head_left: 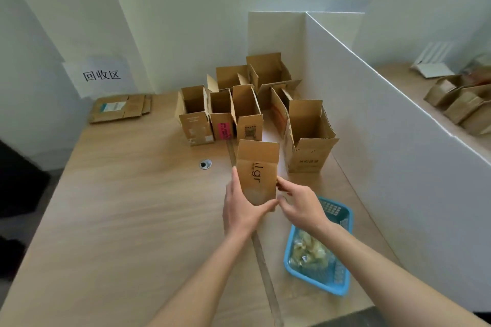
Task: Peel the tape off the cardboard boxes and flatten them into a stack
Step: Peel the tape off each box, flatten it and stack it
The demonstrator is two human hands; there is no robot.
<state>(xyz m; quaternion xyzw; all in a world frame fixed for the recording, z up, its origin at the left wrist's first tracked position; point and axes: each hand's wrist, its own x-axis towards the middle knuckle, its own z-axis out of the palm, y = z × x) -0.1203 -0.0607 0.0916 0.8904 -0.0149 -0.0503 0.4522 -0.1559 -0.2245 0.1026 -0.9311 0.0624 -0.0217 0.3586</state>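
The left hand (240, 207) wraps its fingers and thumb around the lower end of a small cardboard box (257, 171), held above the wooden table (119, 207); the right hand (300, 204) pinches the box's near right edge, probably working at tape or a flap, though the tape itself is too small to make out. Beside the right forearm a blue basket (342, 284) holds crumpled, pale scraps, likely peeled tape. Beyond, a cluster of open boxes (247, 103) stands upright, unflattened. At the far left corner lies a short flattened stack (119, 108). Judging from this, most of the work remains.
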